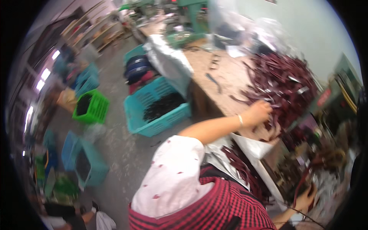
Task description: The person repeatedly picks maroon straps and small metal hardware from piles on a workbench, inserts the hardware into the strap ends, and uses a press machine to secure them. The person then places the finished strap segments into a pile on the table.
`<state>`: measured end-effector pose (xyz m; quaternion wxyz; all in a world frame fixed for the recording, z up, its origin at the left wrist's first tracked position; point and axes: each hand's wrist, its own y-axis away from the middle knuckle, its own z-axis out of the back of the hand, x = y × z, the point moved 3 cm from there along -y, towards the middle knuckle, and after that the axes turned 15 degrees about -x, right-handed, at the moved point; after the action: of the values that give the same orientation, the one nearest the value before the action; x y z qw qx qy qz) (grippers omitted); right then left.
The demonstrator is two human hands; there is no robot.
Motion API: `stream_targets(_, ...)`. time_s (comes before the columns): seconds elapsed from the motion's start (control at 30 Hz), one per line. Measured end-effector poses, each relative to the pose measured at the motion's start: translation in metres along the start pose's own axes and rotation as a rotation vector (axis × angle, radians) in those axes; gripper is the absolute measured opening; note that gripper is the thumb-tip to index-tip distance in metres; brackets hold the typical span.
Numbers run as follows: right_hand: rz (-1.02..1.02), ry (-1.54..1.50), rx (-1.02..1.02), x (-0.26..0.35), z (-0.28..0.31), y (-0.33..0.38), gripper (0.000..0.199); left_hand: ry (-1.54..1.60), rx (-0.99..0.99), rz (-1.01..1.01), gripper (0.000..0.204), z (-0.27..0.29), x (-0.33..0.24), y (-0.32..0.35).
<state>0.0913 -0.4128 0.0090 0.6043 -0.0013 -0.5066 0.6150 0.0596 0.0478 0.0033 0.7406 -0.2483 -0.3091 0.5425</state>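
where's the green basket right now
In the head view the green basket sits on the floor at left, just left of the larger teal basket beside the workbench.

Clear crumpled plastic bag (245, 27) at far end of worktop (226, 76); silver-white plastic bag (251, 147), open, below worktop edge; red rectangular sign (324, 97) at right.

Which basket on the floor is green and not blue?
The small green basket, left of the big teal basket. It alone is bright green; the others are teal or blue.

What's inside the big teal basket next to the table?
The teal basket holds a dark heap of small black pieces, too blurry to identify. A silvery bag hangs over its far corner, hiding what lies beneath.
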Motion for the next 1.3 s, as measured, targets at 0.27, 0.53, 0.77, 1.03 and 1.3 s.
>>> stream_targets(0.27,-0.119,0.111,0.009,0.032,0.044,0.004,0.03,0.467,-0.007,0.71,0.025,0.057,0.005,0.004)
stream_targets(0.53,-0.345,-0.609,0.076,0.153,-0.02,-0.004,0.027,1.112,-0.212,1.074,0.02,0.028,-0.026,0.017)
stream_targets(0.77,-0.655,-1.057,0.133,0.173,-0.023,-0.004,0.038,1.061,-0.52,0.858,0.008,0.083,-0.048,-0.042)
stream_targets(1.03,-0.297,-0.831,0.281,0.188,0.022,0.004,0.053,0.797,-0.471,-0.177,0.015,0.147,-0.136,-0.093)
stream_targets(1.3,-0.291,-0.319,-0.224,0.011,0.019,-0.008,0.038,0.767,-0.54,-0.326,0.024,0.121,-0.166,-0.099)
